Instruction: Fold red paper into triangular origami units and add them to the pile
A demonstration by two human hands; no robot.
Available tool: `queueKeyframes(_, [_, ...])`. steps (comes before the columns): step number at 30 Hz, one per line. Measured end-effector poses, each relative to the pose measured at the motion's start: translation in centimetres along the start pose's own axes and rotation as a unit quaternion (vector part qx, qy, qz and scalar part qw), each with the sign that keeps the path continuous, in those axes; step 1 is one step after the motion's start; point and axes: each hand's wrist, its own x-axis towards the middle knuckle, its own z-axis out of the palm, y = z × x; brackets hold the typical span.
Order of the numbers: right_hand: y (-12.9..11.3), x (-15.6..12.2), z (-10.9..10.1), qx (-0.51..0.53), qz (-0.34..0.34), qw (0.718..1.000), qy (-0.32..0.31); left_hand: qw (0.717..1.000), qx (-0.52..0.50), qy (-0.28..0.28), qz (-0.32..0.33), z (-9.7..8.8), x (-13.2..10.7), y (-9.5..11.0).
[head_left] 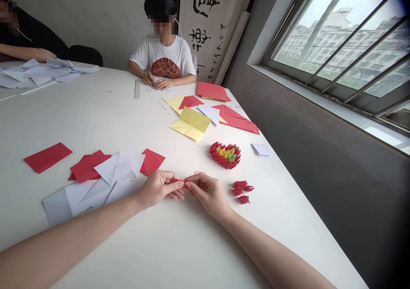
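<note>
As the left hand [158,189] and right hand [208,194] closed in a pinch on a narrow folded red paper strip [178,181], its long axis ran left to right between them, small folded red paper units [241,190] lying just right of the right hand.

Our left forearm [64,237] and our right forearm [272,255] are both bare up to the edge of the view, and they look slim and smooth. Our left hand [156,190] and our right hand [208,194] are also bare and have a narrow shape, with quite long, thin fingers [174,185]. The nails [180,185] seem short and rounded, but these small details are a little soft to tell well.
</note>
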Motion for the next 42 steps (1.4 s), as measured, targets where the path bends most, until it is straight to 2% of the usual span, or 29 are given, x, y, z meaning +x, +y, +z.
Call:
queueKeyframes(4, [-0.2,-0.1,-0.1,-0.039,-0.018,0.999,-0.018,1.000,-0.003,-0.004,0.011,-0.1,-0.1,0.0])
queueKeyframes(17, [-0.4,-0.3,-0.1,-0.097,-0.001,0.995,0.013,0.998,0.038,-0.007,0.055,0.3,-0.5,-0.1])
queueKeyframes(21, [-0.6,-0.7,-0.2,-0.150,-0.032,0.988,-0.018,0.992,0.079,0.004,0.095,0.5,-0.7,0.1])
queueKeyframes(24, [-0.7,-0.9,-0.1,-0.159,-0.026,0.986,-0.048,0.986,0.122,-0.013,0.111,0.4,-0.8,0.5])
queueKeyframes(28, [-0.9,-1.0,0.3,-0.136,-0.017,0.989,-0.057,0.978,0.161,-0.017,0.135,0.3,-0.9,0.6])
queueKeyframes(31, [-0.7,-1.0,0.5,-0.111,-0.015,0.992,-0.053,0.980,0.158,-0.003,0.124,0.4,-0.9,0.4])
queueKeyframes(36, [-0.4,-0.5,0.3,-0.005,0.053,0.997,-0.048,0.993,0.077,-0.004,0.088,0.3,-0.7,0.2])
queueKeyframes(39, [-0.8,-0.4,0.2,0.037,0.045,0.995,-0.086,0.997,0.030,-0.010,0.077,0.3,-0.6,0.4])
queueKeyframes(42, [-1.3,-0.5,0.4,0.090,0.030,0.988,-0.121,0.997,-0.012,-0.040,0.068,0.4,-0.7,0.6])
